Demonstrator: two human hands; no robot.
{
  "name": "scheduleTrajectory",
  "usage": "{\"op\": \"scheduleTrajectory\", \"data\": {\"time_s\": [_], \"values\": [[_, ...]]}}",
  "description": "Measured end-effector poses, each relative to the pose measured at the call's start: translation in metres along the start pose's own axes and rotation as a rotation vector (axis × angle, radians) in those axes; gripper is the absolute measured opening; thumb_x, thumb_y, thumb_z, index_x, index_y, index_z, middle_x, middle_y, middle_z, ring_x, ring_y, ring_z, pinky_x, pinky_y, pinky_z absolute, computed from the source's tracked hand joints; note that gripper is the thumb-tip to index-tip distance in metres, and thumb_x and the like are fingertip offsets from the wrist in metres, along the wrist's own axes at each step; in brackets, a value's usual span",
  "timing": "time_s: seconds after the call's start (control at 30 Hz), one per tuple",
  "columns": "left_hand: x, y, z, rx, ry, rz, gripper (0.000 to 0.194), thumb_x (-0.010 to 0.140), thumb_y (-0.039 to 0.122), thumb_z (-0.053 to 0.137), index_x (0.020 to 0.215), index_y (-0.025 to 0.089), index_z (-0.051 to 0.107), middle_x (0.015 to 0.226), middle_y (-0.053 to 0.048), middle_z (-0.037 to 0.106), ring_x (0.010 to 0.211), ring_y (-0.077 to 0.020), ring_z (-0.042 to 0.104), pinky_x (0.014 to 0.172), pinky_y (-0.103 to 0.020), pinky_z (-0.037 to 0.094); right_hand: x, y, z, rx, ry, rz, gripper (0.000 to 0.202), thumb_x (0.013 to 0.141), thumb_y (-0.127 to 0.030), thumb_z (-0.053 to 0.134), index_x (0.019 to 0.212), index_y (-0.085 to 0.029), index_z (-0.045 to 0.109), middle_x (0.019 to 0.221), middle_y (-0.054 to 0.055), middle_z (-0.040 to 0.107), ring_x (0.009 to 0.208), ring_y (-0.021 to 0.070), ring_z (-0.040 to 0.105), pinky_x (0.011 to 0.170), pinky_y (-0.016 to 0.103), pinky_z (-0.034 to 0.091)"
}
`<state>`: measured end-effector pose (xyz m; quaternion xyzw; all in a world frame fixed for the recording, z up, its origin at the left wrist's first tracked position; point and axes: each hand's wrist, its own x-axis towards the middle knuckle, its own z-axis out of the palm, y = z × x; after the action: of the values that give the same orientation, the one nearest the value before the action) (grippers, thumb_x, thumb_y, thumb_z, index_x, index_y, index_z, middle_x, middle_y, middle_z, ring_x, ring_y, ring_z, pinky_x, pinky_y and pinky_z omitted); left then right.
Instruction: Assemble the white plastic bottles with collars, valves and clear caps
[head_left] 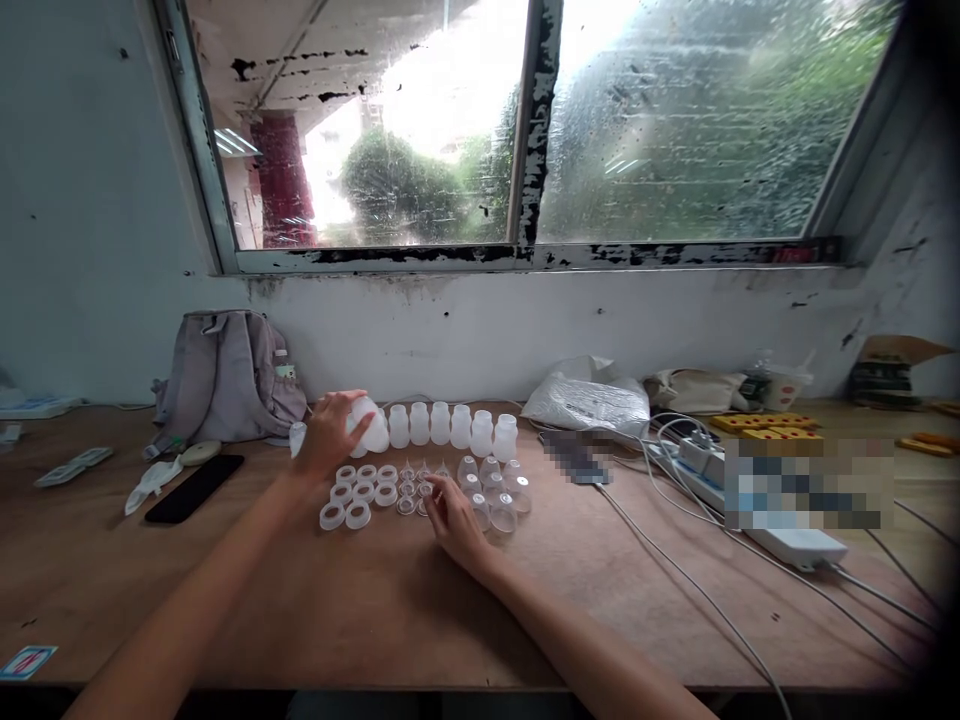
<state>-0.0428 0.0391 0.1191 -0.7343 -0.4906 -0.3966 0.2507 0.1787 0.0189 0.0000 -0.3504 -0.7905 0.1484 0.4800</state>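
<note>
My left hand (330,430) is closed around a white, translucent baby bottle (369,425), tilted at the left of a row of upright bottles (440,424). Part of another bottle (298,437) shows left of my wrist. My right hand (452,520) is low over the table with fingers curled together beside clear bottle nipples (406,490). Whatever its fingertips pinch, if anything, is hidden. White screw rings (363,491) lie in rows left of the nipples. Clear dome caps (502,512) stand just right of my right hand.
A grey backpack (217,380) leans on the wall, with a black phone (195,489) in front. On the right are a plastic-wrapped parcel (589,402), a charging phone (574,458), a white power strip (795,545) and trailing cables. Yellow blocks (780,440) lie farther right.
</note>
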Motion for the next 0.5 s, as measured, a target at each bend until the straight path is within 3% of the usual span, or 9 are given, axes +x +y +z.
{"op": "scheduleTrajectory", "data": {"time_s": [0.13,0.2,0.27,0.4,0.5], "values": [[-0.024,0.06,0.0,-0.366,-0.074,0.016,0.032,0.082,0.038,0.044,0.107,0.02,0.045,0.102,-0.005,0.057,0.091,-0.0177,0.054,0.082,-0.031,0.041,0.0,-0.012,-0.011,0.103,0.005,-0.076,0.045,0.084,-0.026,0.041,0.126,-0.022,0.026,0.106,0.009,0.046,0.076,0.0135,0.051,0.067,0.029,0.047],[-0.042,0.087,0.011,-0.545,-0.071,-0.11,0.032,0.083,0.036,0.041,0.112,0.021,0.041,0.106,-0.005,0.054,0.091,-0.0164,0.054,0.081,-0.03,0.042,-0.003,-0.015,-0.013,0.107,-0.015,-0.109,0.042,0.085,-0.026,0.04,0.124,-0.023,0.026,0.105,0.009,0.046,0.076,0.0137,0.051,0.069,0.03,0.046],[-0.058,0.105,0.026,-0.701,-0.003,-0.321,0.032,0.086,0.035,0.037,0.115,0.022,0.038,0.112,-0.006,0.051,0.096,-0.0168,0.052,0.082,-0.03,0.042,-0.006,-0.015,-0.012,0.109,-0.041,-0.133,0.036,0.085,-0.026,0.039,0.12,-0.021,0.03,0.099,0.008,0.048,0.075,0.0138,0.051,0.07,0.03,0.046],[-0.082,0.115,0.055,-0.885,0.085,-0.608,0.033,0.089,0.036,0.028,0.118,0.022,0.034,0.114,-0.009,0.048,0.101,-0.0179,0.05,0.085,-0.032,0.04,-0.008,-0.013,-0.009,0.098,-0.051,-0.082,0.019,0.088,-0.025,0.032,0.101,-0.02,0.044,0.09,0.006,0.051,0.075,0.0139,0.052,0.07,0.027,0.044],[-0.093,0.113,0.067,-0.902,0.016,-0.582,0.04,0.087,0.037,0.034,0.124,0.024,0.029,0.128,-0.009,0.038,0.119,-0.0203,0.036,0.098,-0.036,0.03,-0.003,-0.011,-0.01,0.058,0.01,-0.011,0.025,0.089,-0.026,0.027,0.077,-0.019,0.047,0.075,0.003,0.05,0.068,0.0136,0.049,0.065,0.025,0.041]]}}
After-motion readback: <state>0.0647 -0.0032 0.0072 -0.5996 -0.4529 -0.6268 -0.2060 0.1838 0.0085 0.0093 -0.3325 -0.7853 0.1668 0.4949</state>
